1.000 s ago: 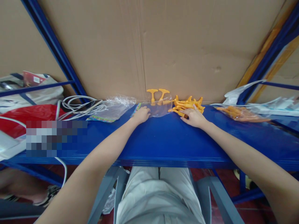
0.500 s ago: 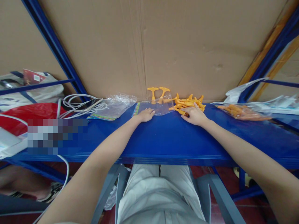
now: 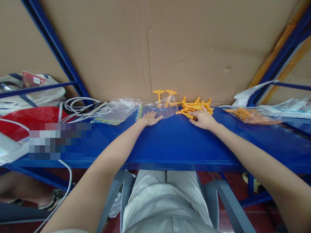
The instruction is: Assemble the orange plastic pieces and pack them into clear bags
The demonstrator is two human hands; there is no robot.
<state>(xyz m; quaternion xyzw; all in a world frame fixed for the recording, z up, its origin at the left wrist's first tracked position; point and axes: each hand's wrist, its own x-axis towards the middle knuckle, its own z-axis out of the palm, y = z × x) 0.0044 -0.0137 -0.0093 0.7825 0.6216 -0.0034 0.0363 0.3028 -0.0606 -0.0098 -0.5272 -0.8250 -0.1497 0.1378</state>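
My left hand [image 3: 148, 119] lies palm down on a clear plastic bag [image 3: 167, 111] with a colourful printed edge, its fingers spread. My right hand [image 3: 205, 119] rests over the front of a pile of orange-yellow plastic pieces [image 3: 188, 105]. Its thumb and fingers are apart and touch the pieces; some fingertips are hard to make out. Two T-shaped yellow pieces [image 3: 159, 94] stand against the cardboard behind the clear bag, their lower parts seen through the film.
More clear bags [image 3: 114, 111] lie to the left, beside coiled white cable [image 3: 85, 108] and a red bag [image 3: 34, 118]. A bag of orange pieces [image 3: 250, 116] lies at right. Cardboard [image 3: 189, 48] walls the back of the blue table [image 3: 170, 145].
My left hand has slid slightly left, and the clear bag under it has shifted slightly left too. My right hand stays at the pile.
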